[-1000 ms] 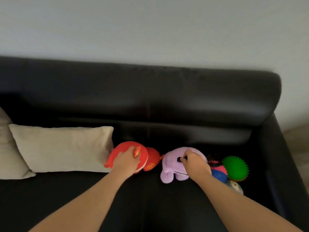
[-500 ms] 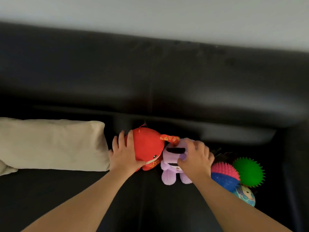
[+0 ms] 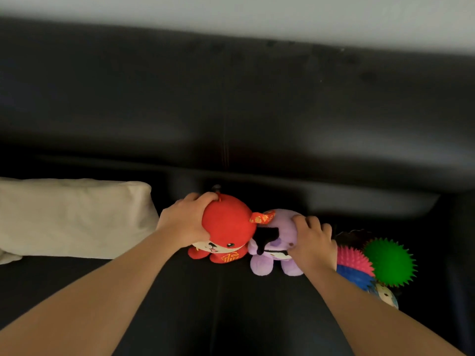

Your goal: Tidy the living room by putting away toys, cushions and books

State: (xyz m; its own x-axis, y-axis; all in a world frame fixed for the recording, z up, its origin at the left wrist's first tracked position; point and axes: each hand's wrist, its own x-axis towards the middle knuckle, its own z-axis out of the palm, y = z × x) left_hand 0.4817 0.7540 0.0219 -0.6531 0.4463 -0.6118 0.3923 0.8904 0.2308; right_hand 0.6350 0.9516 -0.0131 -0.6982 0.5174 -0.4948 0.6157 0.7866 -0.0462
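Toy step: left hand [image 3: 183, 223] grips red plush [image 3: 226, 227], right hand [image 3: 312, 242] grips purple plush [image 3: 272, 253] on sofa [image 3: 231, 304]; next, probably seat both upright.

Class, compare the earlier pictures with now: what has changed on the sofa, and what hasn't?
The left hand turned the red plush toy upright, gripping its head. The right hand keeps hold of the purple plush toy, now pressed against it. Beige cushion and green spiky ball stayed put.

Black sofa [image 3: 231, 309] carries beige cushion [image 3: 72, 217], red plush [image 3: 228, 227], purple plush [image 3: 267, 263], green spiky ball [image 3: 389, 262].
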